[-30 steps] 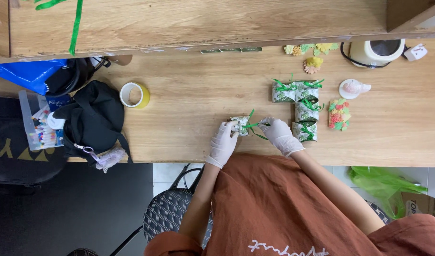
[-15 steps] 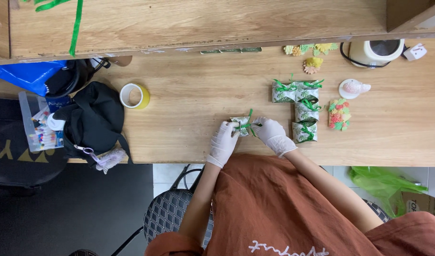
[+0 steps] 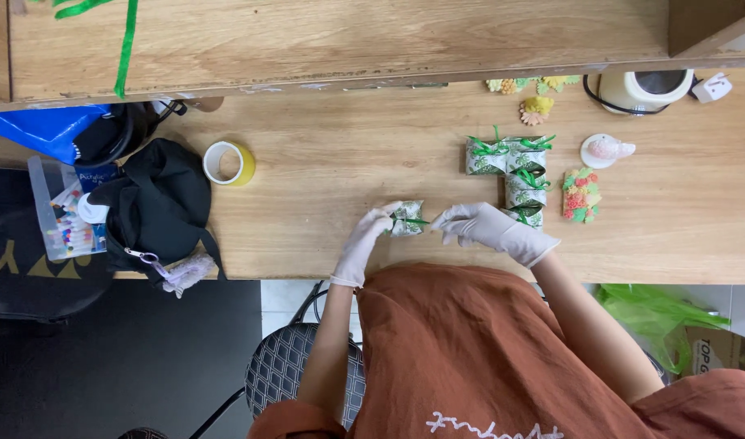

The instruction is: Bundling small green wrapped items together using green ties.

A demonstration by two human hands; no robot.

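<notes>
Both my hands wear white gloves and work close to the near edge of a wooden table (image 3: 340,171). My left hand (image 3: 366,237) pinches a small packet wrapped in green-and-white paper (image 3: 407,218) from its left side. My right hand (image 3: 480,225) is just right of the packet, its fingertips closed on a thin green ribbon (image 3: 422,221) that runs from the packet. Several finished packets tied with green ribbon (image 3: 511,158) lie in an L-shaped group just beyond my right hand.
A yellow tape roll (image 3: 229,162), a black bag (image 3: 157,203), a clear box of pens (image 3: 60,219) and a blue bag (image 3: 47,130) sit left. At the right are paper flowers (image 3: 535,106), a white kettle (image 3: 641,88) and a colourful flower card (image 3: 580,195). A wooden shelf (image 3: 348,41) overhangs the back.
The ribbon that stuck up from the packet now lies level toward my right hand. My right hand drew in to the packet, then eased back right. The left hand kept its hold.
</notes>
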